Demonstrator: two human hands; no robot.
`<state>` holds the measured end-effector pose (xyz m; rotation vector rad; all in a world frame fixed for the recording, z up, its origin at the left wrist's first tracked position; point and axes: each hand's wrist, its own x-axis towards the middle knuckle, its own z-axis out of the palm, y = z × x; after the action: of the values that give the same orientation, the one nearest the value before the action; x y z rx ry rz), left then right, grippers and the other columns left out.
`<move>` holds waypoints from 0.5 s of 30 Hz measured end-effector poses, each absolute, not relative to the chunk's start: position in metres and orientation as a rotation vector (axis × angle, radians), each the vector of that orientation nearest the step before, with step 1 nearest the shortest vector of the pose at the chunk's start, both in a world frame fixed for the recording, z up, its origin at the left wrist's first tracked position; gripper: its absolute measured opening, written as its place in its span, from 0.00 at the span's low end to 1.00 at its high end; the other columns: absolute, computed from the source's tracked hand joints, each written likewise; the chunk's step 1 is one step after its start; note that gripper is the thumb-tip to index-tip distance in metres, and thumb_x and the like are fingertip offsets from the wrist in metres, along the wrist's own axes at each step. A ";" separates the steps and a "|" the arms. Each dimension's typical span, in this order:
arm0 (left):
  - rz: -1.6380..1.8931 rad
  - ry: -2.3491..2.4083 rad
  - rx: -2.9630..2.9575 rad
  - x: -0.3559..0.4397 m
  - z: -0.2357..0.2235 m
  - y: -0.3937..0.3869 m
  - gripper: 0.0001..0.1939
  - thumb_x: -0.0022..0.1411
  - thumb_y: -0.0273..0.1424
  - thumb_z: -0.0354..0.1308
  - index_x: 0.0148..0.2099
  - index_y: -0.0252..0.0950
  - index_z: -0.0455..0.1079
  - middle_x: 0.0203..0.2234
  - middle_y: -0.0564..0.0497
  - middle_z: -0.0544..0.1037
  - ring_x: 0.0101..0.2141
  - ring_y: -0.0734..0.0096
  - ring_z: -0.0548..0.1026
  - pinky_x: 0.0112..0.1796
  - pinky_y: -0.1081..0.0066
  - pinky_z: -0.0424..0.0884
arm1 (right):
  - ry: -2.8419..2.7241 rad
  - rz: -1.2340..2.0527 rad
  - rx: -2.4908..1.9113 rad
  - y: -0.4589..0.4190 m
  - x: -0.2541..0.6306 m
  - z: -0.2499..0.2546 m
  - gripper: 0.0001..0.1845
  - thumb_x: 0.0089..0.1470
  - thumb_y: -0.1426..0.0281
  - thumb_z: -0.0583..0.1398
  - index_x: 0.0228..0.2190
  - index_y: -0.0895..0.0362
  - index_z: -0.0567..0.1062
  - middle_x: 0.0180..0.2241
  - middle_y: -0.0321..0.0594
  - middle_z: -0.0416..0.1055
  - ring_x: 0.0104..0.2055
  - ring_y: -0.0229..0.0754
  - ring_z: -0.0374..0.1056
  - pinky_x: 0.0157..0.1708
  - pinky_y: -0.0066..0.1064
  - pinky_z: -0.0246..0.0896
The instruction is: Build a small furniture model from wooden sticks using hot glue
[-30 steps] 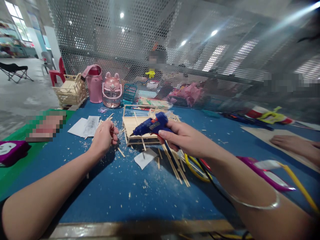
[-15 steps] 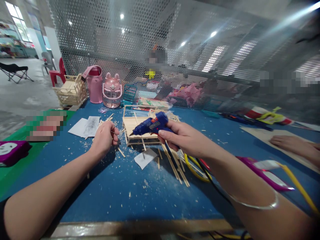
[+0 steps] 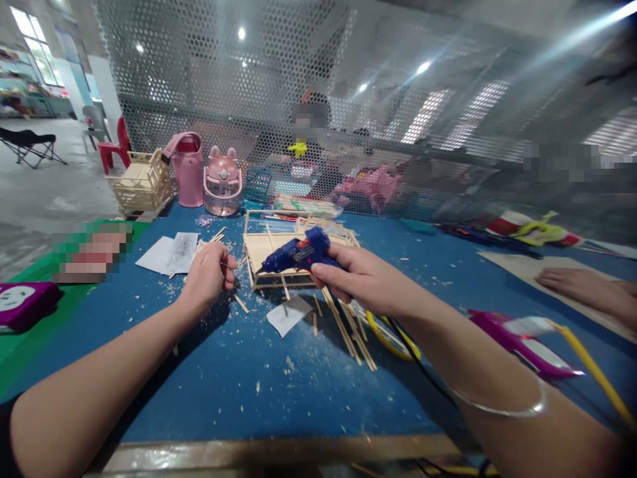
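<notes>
Since the earlier frame, my right hand [image 3: 368, 275], gripping the glue gun [image 3: 297, 255], has moved slightly toward nine o'clock. The stick frame [image 3: 257, 247] is at twelve. My left hand [image 3: 206, 272] is curled; its hold I cannot tell. Careless lowering could smear glue there.

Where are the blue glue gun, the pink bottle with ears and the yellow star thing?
Blue glue gun [image 3: 293, 256]: head view, on its blue body.
Pink bottle with ears [image 3: 223, 170]: head view, on its lid.
Yellow star thing [image 3: 298, 149]: head view, on its middle.
</notes>
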<state>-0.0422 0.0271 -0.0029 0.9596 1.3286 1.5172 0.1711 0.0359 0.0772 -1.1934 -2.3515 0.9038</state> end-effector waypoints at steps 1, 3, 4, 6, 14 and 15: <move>1.520 1.325 0.947 -0.042 -0.003 0.027 0.08 0.51 0.30 0.44 0.22 0.36 0.57 0.17 0.53 0.67 0.14 0.78 0.62 0.13 0.78 0.59 | -2.350 0.893 -1.190 0.036 0.173 0.078 0.16 0.50 0.57 0.53 0.32 0.57 0.69 0.17 0.33 0.60 0.17 0.33 0.54 0.17 0.26 0.49; 1.524 1.320 0.914 -0.043 -0.003 0.027 0.07 0.51 0.30 0.43 0.23 0.37 0.56 0.18 0.54 0.67 0.14 0.78 0.62 0.14 0.78 0.60 | -2.317 0.851 -1.174 0.038 0.179 0.079 0.17 0.50 0.56 0.53 0.32 0.57 0.69 0.16 0.33 0.60 0.16 0.33 0.54 0.17 0.26 0.48; 1.527 1.316 0.898 -0.043 -0.003 0.027 0.07 0.51 0.30 0.43 0.23 0.37 0.56 0.18 0.55 0.67 0.14 0.78 0.62 0.14 0.78 0.60 | -2.282 0.805 -1.165 0.041 0.183 0.080 0.18 0.50 0.56 0.53 0.33 0.58 0.69 0.16 0.33 0.60 0.16 0.33 0.54 0.17 0.27 0.49; 1.543 1.292 0.868 -0.044 -0.002 0.027 0.06 0.51 0.30 0.42 0.24 0.37 0.55 0.18 0.56 0.66 0.14 0.78 0.62 0.14 0.78 0.59 | -2.186 0.626 -1.165 0.054 0.194 0.081 0.21 0.51 0.56 0.52 0.37 0.59 0.68 0.17 0.34 0.62 0.17 0.34 0.55 0.19 0.27 0.50; 1.703 1.363 1.134 -0.039 0.009 0.015 0.08 0.54 0.32 0.45 0.25 0.37 0.60 0.20 0.55 0.65 0.21 0.75 0.65 0.17 0.78 0.63 | -2.252 -0.314 -1.583 0.137 0.234 0.047 0.17 0.50 0.66 0.51 0.38 0.64 0.70 0.36 0.50 0.69 0.36 0.46 0.64 0.34 0.32 0.55; 1.701 1.406 1.211 -0.038 0.009 0.013 0.09 0.54 0.33 0.47 0.26 0.37 0.63 0.21 0.54 0.66 0.23 0.74 0.65 0.18 0.78 0.63 | -2.268 -0.332 -1.644 0.144 0.236 0.040 0.19 0.51 0.66 0.50 0.40 0.64 0.69 0.38 0.52 0.67 0.38 0.48 0.64 0.35 0.32 0.55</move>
<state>-0.0378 0.0127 0.0090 1.2111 1.4061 1.7013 0.2361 0.1441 0.0399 -1.6441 -2.2676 -0.3325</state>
